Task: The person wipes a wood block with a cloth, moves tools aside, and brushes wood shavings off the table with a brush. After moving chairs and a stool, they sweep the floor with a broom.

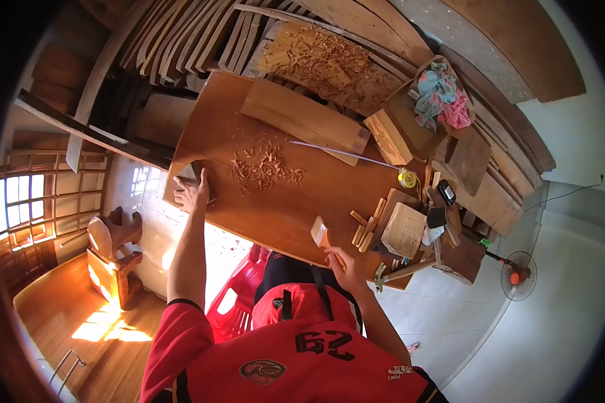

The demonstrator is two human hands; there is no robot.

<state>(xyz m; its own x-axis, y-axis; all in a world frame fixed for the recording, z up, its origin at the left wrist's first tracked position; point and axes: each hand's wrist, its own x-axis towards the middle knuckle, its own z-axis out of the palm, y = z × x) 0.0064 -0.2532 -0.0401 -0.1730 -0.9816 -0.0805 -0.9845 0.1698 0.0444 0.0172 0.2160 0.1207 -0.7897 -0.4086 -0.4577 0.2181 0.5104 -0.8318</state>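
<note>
My left hand (pixel 192 195) is at the left end of the brown wooden table (pixel 275 221), its thumb and fingers around a small flat piece (pixel 196 169) with a dark edge; its kind is not clear. In my right hand (pixel 346 267) is a paintbrush (pixel 319 232), gripped by its wooden handle near the front edge, pale bristles pointing away from me over the tabletop. A loose pile of wood shavings (pixel 265 166) lies on the table between the two hands, nearer the left one.
Behind the shavings lies a plank (pixel 302 117), with an extended tape measure (pixel 407 178) beside it. Wooden blocks, a carved-looking pale block (pixel 403 230) and a clamp (pixel 380 277) crowd the right end. Rags (pixel 440 97) fill a box. A red chair (pixel 238 295) stands below the front edge.
</note>
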